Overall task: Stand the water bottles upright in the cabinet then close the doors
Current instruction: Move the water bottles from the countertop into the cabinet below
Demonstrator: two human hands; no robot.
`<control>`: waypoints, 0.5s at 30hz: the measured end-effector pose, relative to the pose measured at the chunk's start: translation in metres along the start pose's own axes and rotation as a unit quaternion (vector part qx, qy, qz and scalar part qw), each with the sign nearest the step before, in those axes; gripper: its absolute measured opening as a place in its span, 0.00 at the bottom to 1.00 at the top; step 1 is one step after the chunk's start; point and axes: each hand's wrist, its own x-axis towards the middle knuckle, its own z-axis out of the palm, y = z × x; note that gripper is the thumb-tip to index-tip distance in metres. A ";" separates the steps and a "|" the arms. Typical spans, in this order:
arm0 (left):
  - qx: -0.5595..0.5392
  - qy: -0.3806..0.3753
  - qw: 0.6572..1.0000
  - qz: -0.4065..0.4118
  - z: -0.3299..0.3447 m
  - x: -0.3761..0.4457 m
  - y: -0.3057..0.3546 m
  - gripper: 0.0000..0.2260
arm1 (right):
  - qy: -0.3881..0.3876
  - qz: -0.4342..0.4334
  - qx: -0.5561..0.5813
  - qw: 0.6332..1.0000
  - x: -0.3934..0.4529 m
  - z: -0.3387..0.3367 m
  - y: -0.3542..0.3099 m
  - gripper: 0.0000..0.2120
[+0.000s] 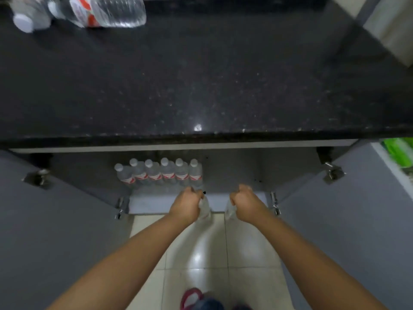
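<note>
Right now your left hand (186, 205) and right hand (244, 205) hang side by side just in front of the cabinet's bottom edge, each with its fingers curled tight round the top of a clear water bottle. The left bottle (205, 208) and the right bottle (229, 209) hang below your fists, long axes roughly vertical, bases toward the tiled floor (201, 253); both are blurred, so the caps can't be made out. Past your knuckles, a row of upright bottles (159, 173) stands on the cabinet shelf (234, 175), filling its left part. The free stretch of shelf lies straight ahead and to the right of that row, so your left hand is nearer the next slot. Both doors, left door (55, 220) and right door (346, 209), stand wide open. Farther off, two bottles (107, 10) lie on their sides on the black countertop (201, 74).
</note>
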 end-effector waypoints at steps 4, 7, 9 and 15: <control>0.050 0.027 0.997 0.048 0.056 0.088 -0.021 0.18 | 0.030 0.034 0.016 0.999 0.083 0.054 0.045 0.15; 0.095 0.069 0.991 0.064 0.086 0.143 -0.031 0.18 | 0.088 0.038 0.011 0.995 0.129 0.084 0.071 0.16; 0.110 0.102 0.986 0.077 0.101 0.172 -0.036 0.18 | 0.124 0.030 -0.001 0.992 0.153 0.099 0.084 0.17; 0.084 0.132 0.983 0.093 0.107 0.241 -0.035 0.19 | 0.158 0.053 0.024 0.986 0.207 0.104 0.109 0.19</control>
